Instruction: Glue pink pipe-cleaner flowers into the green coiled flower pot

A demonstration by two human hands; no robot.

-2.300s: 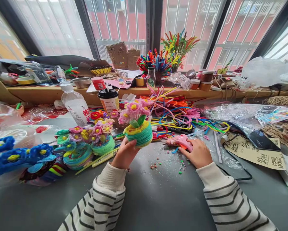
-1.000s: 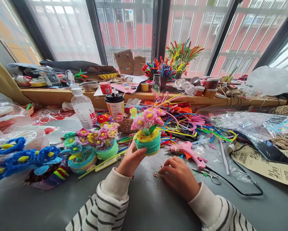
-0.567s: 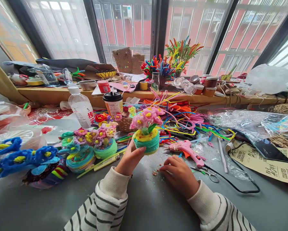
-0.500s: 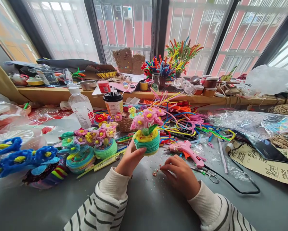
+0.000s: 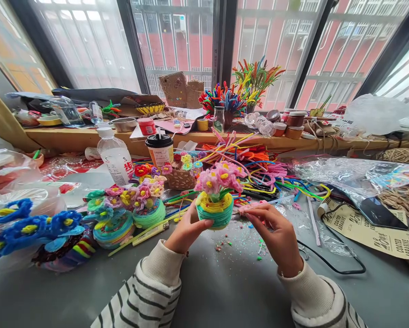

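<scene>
— Hands first: gripping what with the left hand (image 5: 186,232)?
— Gripping the flower pot (image 5: 216,216), curled firmly about its left side, with a thumb low across its front.
— And placed where with the right hand (image 5: 281,237)?
— Just to the right of the pot, apart from it, with thumb and forefinger close together, narrow. Perhaps holding something tiny; cannot tell, nor whether actually touching at the tips.
— Held which way, lengthwise?
— Roughly upright, long axis up and down, seemingly off the table (image 5: 225,296), with pink flowers (image 5: 221,177) on top and a yellow rim bare beneath them.
— Worth watching which gap, then?
— Judging from here, the narrow one between the pot's right wall and the right fingertips, about level with that wall in view. Nearer on the left, already in full contact there; open to approach from the right.
— Lying what else around the pot?
— In front of it, small scattered bits (image 5: 218,248). To its left, a green pot (image 5: 150,215), and farther left, blue flowers (image 5: 28,227). Behind it to the left, a patterned basket (image 5: 180,179); behind to the right, tangled pipe cleaners (image 5: 259,157).
</scene>
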